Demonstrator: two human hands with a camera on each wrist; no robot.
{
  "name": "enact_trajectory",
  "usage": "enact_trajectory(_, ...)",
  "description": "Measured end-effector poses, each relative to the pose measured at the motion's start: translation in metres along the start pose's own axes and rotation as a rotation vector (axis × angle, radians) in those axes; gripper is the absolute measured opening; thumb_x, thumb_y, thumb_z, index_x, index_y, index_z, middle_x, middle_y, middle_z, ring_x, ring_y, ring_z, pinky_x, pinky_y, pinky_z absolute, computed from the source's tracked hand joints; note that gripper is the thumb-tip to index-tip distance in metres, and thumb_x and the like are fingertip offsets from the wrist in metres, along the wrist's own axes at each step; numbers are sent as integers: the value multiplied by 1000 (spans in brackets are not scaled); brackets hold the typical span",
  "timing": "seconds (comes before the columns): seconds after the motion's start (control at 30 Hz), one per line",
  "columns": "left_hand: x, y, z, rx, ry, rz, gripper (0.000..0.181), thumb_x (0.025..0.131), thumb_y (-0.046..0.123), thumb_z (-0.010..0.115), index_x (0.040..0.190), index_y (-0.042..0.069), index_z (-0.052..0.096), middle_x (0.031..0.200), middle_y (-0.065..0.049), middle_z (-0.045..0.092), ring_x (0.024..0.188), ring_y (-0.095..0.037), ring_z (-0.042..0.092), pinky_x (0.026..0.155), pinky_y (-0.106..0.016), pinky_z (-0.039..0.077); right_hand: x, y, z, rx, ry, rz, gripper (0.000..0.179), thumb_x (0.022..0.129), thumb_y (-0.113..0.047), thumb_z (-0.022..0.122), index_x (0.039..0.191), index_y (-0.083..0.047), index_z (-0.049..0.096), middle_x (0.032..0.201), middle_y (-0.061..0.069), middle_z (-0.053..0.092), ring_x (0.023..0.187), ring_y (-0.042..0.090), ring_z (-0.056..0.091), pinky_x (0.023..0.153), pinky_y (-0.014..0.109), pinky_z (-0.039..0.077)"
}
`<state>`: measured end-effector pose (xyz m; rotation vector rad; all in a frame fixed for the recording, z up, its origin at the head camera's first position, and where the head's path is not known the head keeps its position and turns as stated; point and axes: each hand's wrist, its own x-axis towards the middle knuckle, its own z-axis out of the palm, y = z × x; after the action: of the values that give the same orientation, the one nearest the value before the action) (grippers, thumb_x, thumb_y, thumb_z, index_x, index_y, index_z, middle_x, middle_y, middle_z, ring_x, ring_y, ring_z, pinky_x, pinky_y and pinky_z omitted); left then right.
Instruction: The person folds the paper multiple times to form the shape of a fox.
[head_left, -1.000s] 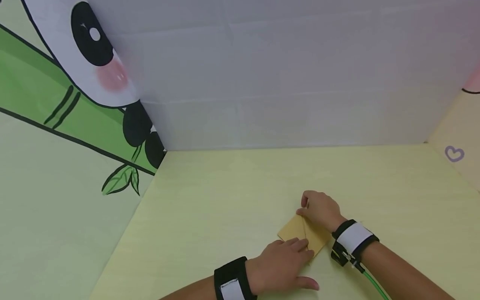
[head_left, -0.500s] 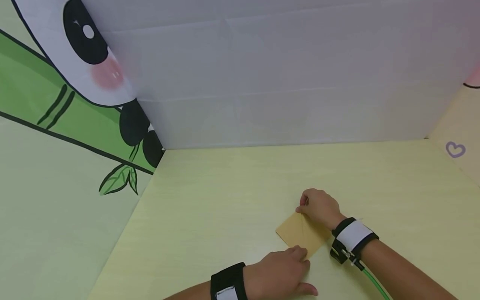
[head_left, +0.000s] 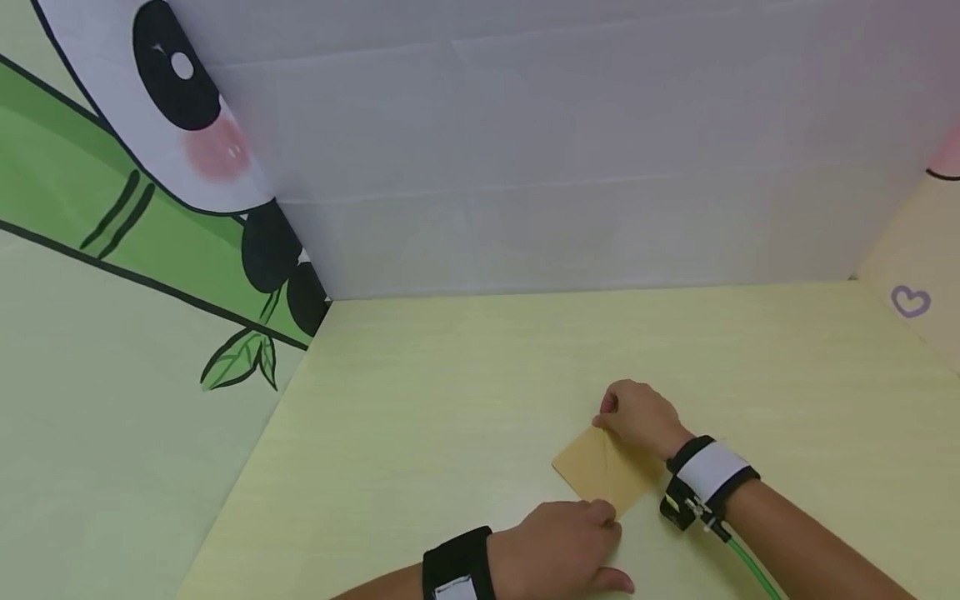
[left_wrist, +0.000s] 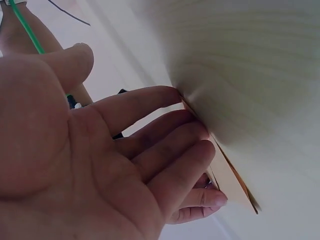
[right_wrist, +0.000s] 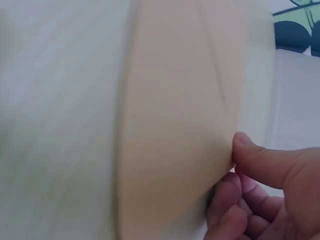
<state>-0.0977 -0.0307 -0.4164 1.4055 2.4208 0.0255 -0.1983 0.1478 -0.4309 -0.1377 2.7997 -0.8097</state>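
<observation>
A folded square of orange-yellow paper point(head_left: 588, 464) lies on the table with one corner toward the wall, and a crease line runs down its middle. My right hand point(head_left: 643, 418) pinches the far corner between thumb and fingers, as the right wrist view shows. At the near corner my left hand point(head_left: 557, 546) touches the paper with its fingertips. Its thumb stands apart, and the fingers are extended with only a slight bend in the left wrist view. Seen edge-on there, the paper point(left_wrist: 232, 182) shows several layers slightly apart. Part of its right side is hidden under my right hand.
The pale yellow table point(head_left: 420, 400) meets a grey-white wall point(head_left: 525, 167) at the back. Side panels with cartoon drawings stand left and right. Both wrists wear black bands, and a green cable point(head_left: 752, 567) runs from the right one.
My left hand has slid from the lower middle of the paper toward its near corner, uncovering more of the crease. My right hand keeps its pinch on the far corner.
</observation>
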Motion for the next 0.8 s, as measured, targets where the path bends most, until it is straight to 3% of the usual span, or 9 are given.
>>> enact_trajectory(0.23, 2, -3, -1, -68, -38, -21, 45, 100, 58, 54, 117, 19, 68, 116, 12, 59, 83, 2, 51, 70, -13, 44, 7, 5, -15, 145, -153, -11, 17, 91, -19, 76, 84, -5, 67, 76, 2, 60, 67, 17, 53, 61, 30, 43)
enact_trajectory(0.43, 7, -5, 1, -106, -57, -49, 44, 99, 58, 56, 119, 21, 68, 113, 13, 61, 84, 2, 52, 73, -14, 45, 11, 11, -23, 260, -249, -9, 12, 95, -13, 70, 86, -5, 73, 66, -1, 53, 61, 14, 47, 58, 29, 36)
enact_trajectory(0.67, 6, -3, 4, -28, -36, -39, 44, 100, 58, 54, 115, 19, 68, 109, 13, 59, 85, 2, 50, 72, -13, 44, 14, 12, -22, 180, -179, -15, 17, 95, -14, 71, 79, -8, 72, 62, -2, 50, 60, 14, 45, 56, 28, 34)
enact_trajectory(0.8, 6, -2, 3, -6, -15, -22, 42, 102, 56, 52, 109, 18, 67, 99, 12, 52, 77, 1, 46, 63, -13, 41, 14, 9, -21, 126, -126, -9, 17, 95, -15, 71, 81, -6, 72, 70, 0, 55, 66, 16, 50, 59, 29, 39)
